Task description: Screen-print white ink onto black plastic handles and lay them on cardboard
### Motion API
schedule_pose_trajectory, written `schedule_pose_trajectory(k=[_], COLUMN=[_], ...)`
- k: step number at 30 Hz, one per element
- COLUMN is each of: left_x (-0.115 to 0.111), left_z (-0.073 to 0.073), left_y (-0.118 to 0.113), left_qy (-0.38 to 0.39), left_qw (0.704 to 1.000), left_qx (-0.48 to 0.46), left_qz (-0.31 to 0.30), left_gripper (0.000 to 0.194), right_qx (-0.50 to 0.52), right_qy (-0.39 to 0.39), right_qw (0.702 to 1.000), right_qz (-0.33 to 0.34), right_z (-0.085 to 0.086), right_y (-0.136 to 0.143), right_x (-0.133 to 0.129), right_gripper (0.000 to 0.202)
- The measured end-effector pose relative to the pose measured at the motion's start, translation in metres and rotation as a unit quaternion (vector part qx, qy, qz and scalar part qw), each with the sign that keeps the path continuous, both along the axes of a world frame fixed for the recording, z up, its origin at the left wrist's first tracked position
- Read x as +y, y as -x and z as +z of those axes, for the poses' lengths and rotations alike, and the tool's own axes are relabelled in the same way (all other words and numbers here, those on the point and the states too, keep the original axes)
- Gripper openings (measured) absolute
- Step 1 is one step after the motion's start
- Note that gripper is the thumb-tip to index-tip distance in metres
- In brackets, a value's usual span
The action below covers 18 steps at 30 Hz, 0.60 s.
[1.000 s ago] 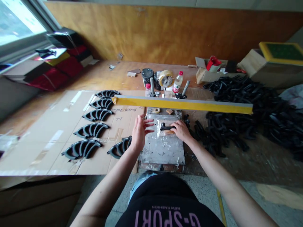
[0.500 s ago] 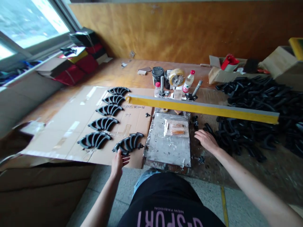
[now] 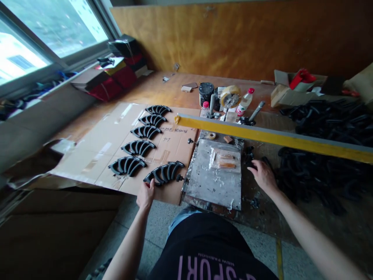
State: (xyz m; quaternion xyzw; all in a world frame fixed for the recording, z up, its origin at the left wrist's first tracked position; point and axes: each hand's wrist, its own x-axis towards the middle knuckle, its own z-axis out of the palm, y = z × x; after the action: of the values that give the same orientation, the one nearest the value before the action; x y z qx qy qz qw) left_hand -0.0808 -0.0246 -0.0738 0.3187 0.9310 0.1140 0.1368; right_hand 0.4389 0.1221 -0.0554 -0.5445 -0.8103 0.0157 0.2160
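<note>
My left hand (image 3: 145, 194) is closed at the near end of a fanned row of curved black pieces (image 3: 164, 173) on a flat cardboard sheet (image 3: 96, 147). Its thumb and finger pinch the endmost piece. Several more such fans, one of them a black fan (image 3: 127, 166), line up to the left and behind. My right hand (image 3: 264, 177) is beside small black parts (image 3: 249, 152) right of a grey metal plate (image 3: 214, 190). Its fingers are curled together; what they hold is too dark to make out. Another small black part (image 3: 180, 177) lies by the fan's right end.
A long yellow-and-grey bar (image 3: 262, 135) crosses above the bench. Loose black curved pieces (image 3: 314, 175) are heaped at right. Behind the bar stand a black tub (image 3: 206, 92), a tape roll (image 3: 230, 97) and a red-capped bottle (image 3: 245, 103). A plastic packet (image 3: 225, 159) lies on the plate.
My left hand has gone from spread fingers to a pinch on the end piece. My right hand's fingers have curled in beside the small black parts. The camera view has turned left.
</note>
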Motion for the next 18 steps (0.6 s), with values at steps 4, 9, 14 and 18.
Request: schedule_pose_trajectory(k=[4,9,14,18], left_x=[-0.006,0.014,0.03,0.037], left_z=[-0.007,-0.007,0.0,0.002], left_y=[-0.032,-0.056,-0.045,-0.041], left_qy=[-0.084,0.0,0.011,0.013], left_qw=[0.985,0.984,0.986,0.982], left_qx=[0.09,0.056,0.057,0.087], left_qz=[-0.123,-0.168,-0.154,-0.167], left_gripper=[0.049,0.052,0.053,0.051], right_qx=[0.016,-0.025,-0.028,-0.021], right_qy=[0.008,0.035,0.029,0.021], right_qw=[0.995,0.993,0.994,0.994], right_qz=[0.095,0.113,0.105,0.108], right_z=[0.022,0.024,0.021,0.02], right_y=[0.071,0.12,0.124,0.123], right_x=[0.006,0.018,0.023,0.022], right_gripper=[0.024,0.023,0.023,0.024])
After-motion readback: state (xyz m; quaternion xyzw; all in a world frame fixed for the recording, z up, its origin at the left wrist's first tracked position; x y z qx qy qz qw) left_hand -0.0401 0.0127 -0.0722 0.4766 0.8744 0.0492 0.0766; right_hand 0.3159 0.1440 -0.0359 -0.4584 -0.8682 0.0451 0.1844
